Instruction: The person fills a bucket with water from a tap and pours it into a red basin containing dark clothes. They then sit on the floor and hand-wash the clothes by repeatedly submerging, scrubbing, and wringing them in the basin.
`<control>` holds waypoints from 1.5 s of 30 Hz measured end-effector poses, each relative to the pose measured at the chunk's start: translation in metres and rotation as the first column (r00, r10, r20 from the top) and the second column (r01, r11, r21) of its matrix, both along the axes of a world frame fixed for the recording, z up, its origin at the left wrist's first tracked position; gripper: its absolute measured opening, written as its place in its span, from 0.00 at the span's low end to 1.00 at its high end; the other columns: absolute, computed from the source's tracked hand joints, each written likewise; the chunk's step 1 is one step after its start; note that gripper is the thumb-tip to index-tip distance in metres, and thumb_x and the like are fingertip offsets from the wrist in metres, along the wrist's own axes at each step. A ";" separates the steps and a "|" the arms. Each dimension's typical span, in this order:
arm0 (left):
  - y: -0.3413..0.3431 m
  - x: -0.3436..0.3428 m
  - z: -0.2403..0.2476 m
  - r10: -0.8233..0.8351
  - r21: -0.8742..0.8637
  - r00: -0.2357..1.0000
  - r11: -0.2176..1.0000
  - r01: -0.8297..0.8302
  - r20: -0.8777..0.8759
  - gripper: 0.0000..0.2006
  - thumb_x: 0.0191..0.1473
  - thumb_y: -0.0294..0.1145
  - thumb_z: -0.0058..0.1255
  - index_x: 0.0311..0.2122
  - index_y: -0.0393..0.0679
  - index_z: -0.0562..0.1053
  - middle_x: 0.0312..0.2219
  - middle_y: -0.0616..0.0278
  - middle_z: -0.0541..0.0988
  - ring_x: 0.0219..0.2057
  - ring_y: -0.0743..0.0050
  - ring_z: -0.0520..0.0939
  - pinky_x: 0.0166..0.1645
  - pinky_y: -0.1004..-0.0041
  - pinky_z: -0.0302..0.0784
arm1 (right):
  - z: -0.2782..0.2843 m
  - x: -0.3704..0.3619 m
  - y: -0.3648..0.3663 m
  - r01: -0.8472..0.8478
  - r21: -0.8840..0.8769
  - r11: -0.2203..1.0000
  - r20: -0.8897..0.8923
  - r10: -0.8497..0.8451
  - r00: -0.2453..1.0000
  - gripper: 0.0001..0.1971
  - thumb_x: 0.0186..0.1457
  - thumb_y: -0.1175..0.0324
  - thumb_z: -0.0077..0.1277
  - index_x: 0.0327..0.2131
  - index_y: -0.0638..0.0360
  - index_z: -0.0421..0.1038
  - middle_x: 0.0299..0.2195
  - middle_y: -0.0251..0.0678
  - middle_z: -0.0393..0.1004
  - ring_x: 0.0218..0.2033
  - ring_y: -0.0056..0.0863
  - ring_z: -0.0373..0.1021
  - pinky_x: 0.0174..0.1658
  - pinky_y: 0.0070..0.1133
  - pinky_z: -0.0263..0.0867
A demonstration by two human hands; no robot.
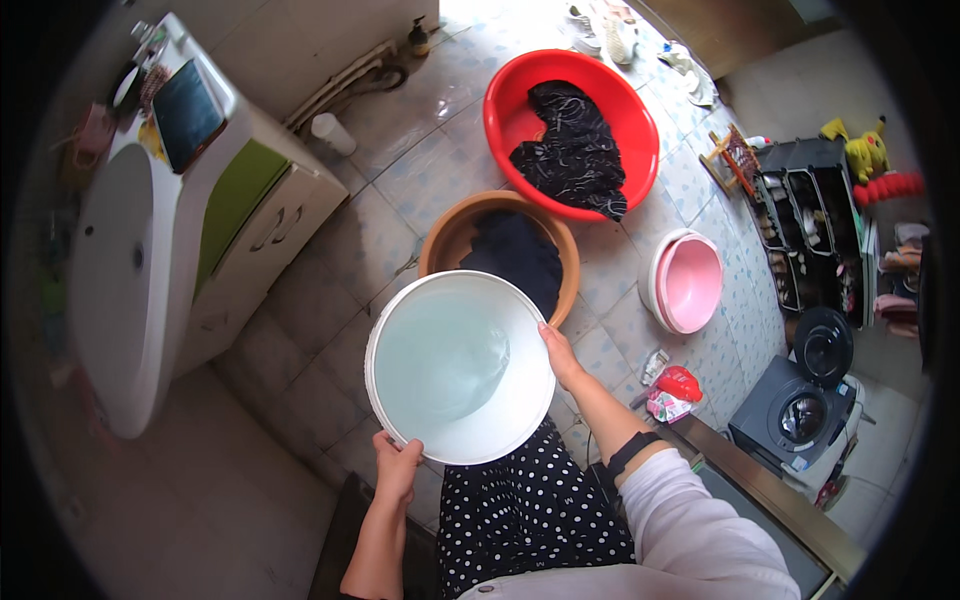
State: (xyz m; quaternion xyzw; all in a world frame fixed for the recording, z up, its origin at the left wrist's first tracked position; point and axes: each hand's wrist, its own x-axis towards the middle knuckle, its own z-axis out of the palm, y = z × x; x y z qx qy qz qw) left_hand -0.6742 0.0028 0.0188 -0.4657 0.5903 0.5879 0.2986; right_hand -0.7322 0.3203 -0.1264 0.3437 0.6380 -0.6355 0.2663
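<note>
Holding up white bucket (518, 405), apparently tilted, with water (440, 345) pooled toward left, overlapping near edge of brown tub (571, 268) and dark cloth (515, 262) in view. Advised: keep both grips firm, change tilt gradually to prevent slopping. At left hand (398, 466): pinching rim between thumb and curled fingers. At right hand (560, 358): pressing thumb on rim; cannot tell finger spread, hidden underneath.

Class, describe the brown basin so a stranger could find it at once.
On the floor, right of the sink cabinet, find the red basin. The brown basin sits just below it in the picture, partly hidden by the white bucket. It holds dark cloth; its colour sets it apart from the red basin and the pink basin.
</note>
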 end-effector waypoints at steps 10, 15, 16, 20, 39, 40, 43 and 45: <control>0.122 -0.075 0.033 0.016 0.054 1.000 0.998 -0.016 -0.006 0.31 0.54 0.39 0.56 0.52 0.37 0.50 0.42 0.52 0.72 0.38 0.72 0.75 0.38 0.73 0.72 | 0.012 -0.012 0.082 0.311 -0.199 0.929 -0.026 -0.322 0.946 0.26 0.67 0.56 0.32 0.58 0.68 0.58 0.55 0.43 0.66 0.57 0.29 0.62 0.59 0.23 0.56; 0.185 -0.113 0.020 0.041 -0.008 0.996 0.999 -0.041 0.076 0.29 0.58 0.46 0.52 0.52 0.41 0.51 0.45 0.53 0.69 0.39 0.70 0.73 0.43 0.67 0.71 | -0.026 -0.049 0.112 0.228 0.106 0.968 0.170 -0.244 0.955 0.28 0.67 0.53 0.31 0.60 0.65 0.57 0.59 0.43 0.62 0.59 0.30 0.59 0.61 0.23 0.53; 0.199 -0.120 0.017 0.074 -0.014 0.995 0.997 -0.074 0.073 0.29 0.58 0.46 0.52 0.52 0.41 0.51 0.45 0.53 0.69 0.39 0.70 0.73 0.43 0.67 0.71 | -0.033 -0.062 0.122 0.286 0.042 0.957 0.312 -0.284 0.907 0.28 0.67 0.51 0.30 0.60 0.64 0.57 0.57 0.43 0.65 0.57 0.31 0.61 0.59 0.24 0.55; 0.257 -0.155 0.009 0.160 -0.099 0.980 0.984 -0.148 0.118 0.26 0.60 0.47 0.48 0.51 0.41 0.52 0.44 0.53 0.69 0.39 0.67 0.74 0.43 0.66 0.73 | -0.053 -0.124 0.177 0.080 -0.145 0.986 0.344 -0.026 0.939 0.29 0.67 0.50 0.29 0.60 0.63 0.58 0.56 0.41 0.66 0.56 0.32 0.63 0.58 0.26 0.58; 0.377 -0.262 -0.024 0.393 -0.013 0.907 0.918 -0.395 0.151 0.15 0.56 0.32 0.33 0.48 0.42 0.56 0.47 0.48 0.69 0.47 0.55 0.74 0.55 0.55 0.69 | -0.186 -0.201 0.256 -0.141 -0.201 0.969 0.367 0.208 0.907 0.27 0.65 0.50 0.33 0.63 0.52 0.52 0.57 0.42 0.64 0.56 0.35 0.63 0.53 0.31 0.63; 0.379 -0.263 -0.022 0.405 -0.035 0.903 0.914 -0.405 0.145 0.17 0.54 0.32 0.33 0.49 0.39 0.58 0.48 0.47 0.70 0.48 0.54 0.74 0.55 0.56 0.69 | -0.183 -0.202 0.258 -0.089 -0.286 0.954 0.478 0.223 0.850 0.28 0.65 0.48 0.32 0.62 0.53 0.53 0.57 0.43 0.64 0.56 0.35 0.63 0.54 0.32 0.63; 0.387 -0.270 -0.015 0.400 -0.018 0.909 0.916 -0.401 0.116 0.18 0.53 0.30 0.32 0.50 0.41 0.54 0.48 0.47 0.68 0.48 0.52 0.73 0.57 0.53 0.66 | -0.170 -0.208 0.262 0.085 -0.378 0.922 0.569 0.160 0.806 0.30 0.65 0.46 0.30 0.61 0.56 0.56 0.58 0.45 0.64 0.57 0.36 0.63 0.54 0.33 0.62; 0.392 -0.275 -0.010 0.393 -0.004 0.914 0.919 -0.395 0.100 0.19 0.53 0.28 0.32 0.51 0.43 0.51 0.47 0.48 0.68 0.48 0.52 0.73 0.59 0.51 0.64 | -0.161 -0.212 0.265 0.085 -0.406 0.910 0.544 0.166 0.823 0.30 0.65 0.46 0.30 0.60 0.58 0.58 0.57 0.45 0.65 0.57 0.36 0.64 0.55 0.33 0.62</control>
